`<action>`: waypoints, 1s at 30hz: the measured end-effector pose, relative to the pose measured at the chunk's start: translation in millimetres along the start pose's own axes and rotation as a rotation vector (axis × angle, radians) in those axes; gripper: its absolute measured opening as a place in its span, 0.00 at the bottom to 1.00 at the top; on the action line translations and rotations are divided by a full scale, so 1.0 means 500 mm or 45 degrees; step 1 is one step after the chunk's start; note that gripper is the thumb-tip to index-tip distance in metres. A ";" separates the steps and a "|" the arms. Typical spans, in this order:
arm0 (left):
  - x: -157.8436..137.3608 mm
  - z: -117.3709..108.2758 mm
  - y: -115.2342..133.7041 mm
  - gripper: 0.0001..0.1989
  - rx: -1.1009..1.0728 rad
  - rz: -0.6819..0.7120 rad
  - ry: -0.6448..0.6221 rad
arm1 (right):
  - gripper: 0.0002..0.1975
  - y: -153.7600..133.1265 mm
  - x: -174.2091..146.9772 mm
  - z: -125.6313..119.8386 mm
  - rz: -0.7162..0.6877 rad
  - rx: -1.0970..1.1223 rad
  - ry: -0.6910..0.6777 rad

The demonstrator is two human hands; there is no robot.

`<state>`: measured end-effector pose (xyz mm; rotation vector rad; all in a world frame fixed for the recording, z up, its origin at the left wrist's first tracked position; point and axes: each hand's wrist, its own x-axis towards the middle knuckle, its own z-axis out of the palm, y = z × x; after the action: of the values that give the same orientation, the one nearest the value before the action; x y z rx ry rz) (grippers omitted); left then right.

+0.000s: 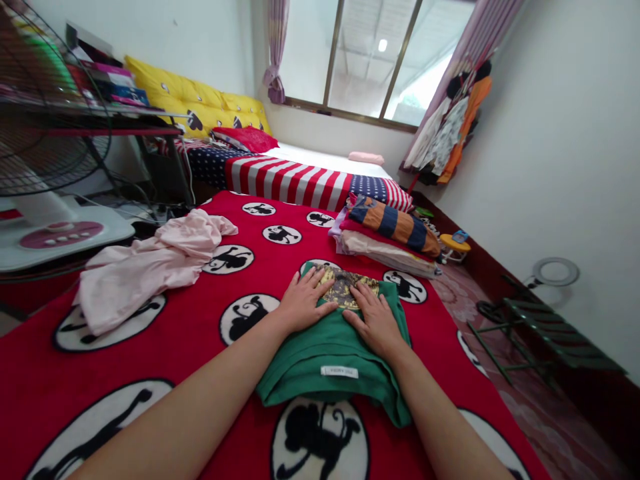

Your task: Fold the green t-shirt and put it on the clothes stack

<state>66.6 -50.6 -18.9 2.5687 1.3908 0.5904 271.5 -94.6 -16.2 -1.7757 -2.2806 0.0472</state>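
Your left hand [304,301] and right hand [374,321] lie flat, released, on the folded green T-shirt [330,353]; press evenly to smooth it.

Left hand [303,301] and right hand [375,321] flat, palms down, seemingly pressing.

text: none legible | green shirt [335,347] | white label [339,371] (print too small)

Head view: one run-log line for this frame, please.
left hand: flat on green shirt | right hand: flat on same | surface: red blanket | nearby: pink garment, folded stack
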 end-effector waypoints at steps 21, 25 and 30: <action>0.032 0.016 -0.084 0.15 -1.249 -0.436 0.778 | 0.11 -0.027 0.141 -0.164 -0.051 -0.371 -0.337; 0.028 0.014 -0.083 0.12 -1.236 -0.449 0.769 | 0.13 -0.035 0.109 -0.210 -0.075 -0.077 -0.371; 0.024 0.006 -0.080 0.12 -1.255 -0.451 0.759 | 0.12 -0.073 0.105 -0.287 0.259 0.924 -0.509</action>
<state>42.9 -18.1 -31.4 1.3812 1.1756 1.5562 256.1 -72.1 138.6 -1.6575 -1.9010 1.1921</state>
